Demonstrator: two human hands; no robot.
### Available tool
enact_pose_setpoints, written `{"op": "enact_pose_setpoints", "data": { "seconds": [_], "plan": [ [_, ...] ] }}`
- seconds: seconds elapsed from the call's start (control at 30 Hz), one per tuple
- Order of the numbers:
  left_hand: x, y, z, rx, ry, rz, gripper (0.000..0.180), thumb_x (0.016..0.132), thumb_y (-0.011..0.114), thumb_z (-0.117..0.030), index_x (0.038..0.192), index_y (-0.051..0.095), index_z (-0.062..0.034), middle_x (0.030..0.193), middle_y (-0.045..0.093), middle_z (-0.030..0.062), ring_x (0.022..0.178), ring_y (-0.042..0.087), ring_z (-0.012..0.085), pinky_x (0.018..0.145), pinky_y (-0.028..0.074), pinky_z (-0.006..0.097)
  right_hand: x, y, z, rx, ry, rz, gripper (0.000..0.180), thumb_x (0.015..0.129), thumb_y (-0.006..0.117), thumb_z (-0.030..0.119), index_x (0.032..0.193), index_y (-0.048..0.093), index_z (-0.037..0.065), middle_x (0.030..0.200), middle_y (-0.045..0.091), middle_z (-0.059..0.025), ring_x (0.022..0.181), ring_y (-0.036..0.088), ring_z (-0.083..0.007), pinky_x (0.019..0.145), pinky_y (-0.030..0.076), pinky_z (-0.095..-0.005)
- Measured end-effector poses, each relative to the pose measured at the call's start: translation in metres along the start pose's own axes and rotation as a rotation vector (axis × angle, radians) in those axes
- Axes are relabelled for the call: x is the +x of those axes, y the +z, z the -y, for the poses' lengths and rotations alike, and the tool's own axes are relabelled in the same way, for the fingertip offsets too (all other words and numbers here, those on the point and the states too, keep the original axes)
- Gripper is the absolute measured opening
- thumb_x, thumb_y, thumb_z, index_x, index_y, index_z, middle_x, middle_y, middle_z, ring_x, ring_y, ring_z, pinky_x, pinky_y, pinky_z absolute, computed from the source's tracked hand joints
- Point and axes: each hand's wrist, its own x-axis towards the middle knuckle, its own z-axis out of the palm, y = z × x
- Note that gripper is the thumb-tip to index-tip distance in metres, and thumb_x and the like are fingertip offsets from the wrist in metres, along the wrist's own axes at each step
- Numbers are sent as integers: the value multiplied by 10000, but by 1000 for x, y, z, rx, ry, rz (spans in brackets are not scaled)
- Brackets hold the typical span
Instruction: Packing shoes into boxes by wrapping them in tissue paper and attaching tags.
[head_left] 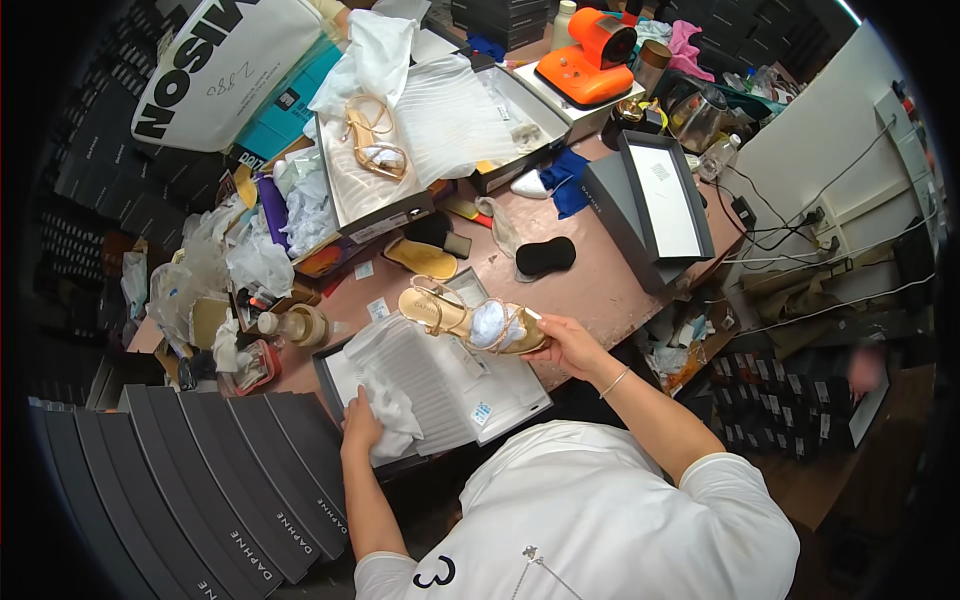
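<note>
My right hand [572,347] grips a strappy tan sandal [422,306] by its toe end, holding it over the shoebox. White stuffing paper [490,325] sits under the sandal's front straps. Below it lies an open shoebox [520,395] with a ribbed white wrapping sheet [418,378] spread inside. At the box's left side my left hand [362,424] is closed on crumpled white tissue paper [396,418]; its fingertips are partly hidden. A second tan sandal [378,150] rests on paper in another open box [345,195] farther back.
Dark shoeboxes [200,470] stand in a row at the lower left. An orange device [590,60] sits at the back. Yellow insoles [422,259], a black pad [545,257] and a dark box with a white inside [665,195] lie on the pink table [605,290]. Cables [800,262] hang at right.
</note>
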Motion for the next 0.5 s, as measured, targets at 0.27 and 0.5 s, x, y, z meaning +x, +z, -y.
{"op": "enact_pose_setpoints", "data": {
  "seconds": [0.27,0.5],
  "plan": [
    [-40,-124,-75,-841,355,-427,648,847,642,-163,1406,366,17,1389,447,221,1316,405,323,1103,281,409,-12,8,-13,-178,94,89,395,1005,417,218,1292,481,-46,1113,617,-123,935,639,-184,794,568,-315],
    [-12,-65,-149,-969,264,1023,484,985,467,-375,1371,451,-84,1214,581,100,1041,585,183,868,489,312,5,39,20,-787,122,325,353,973,467,269,1075,630,-27,863,651,-64,713,609,-131,637,523,-272]
  ]
}}
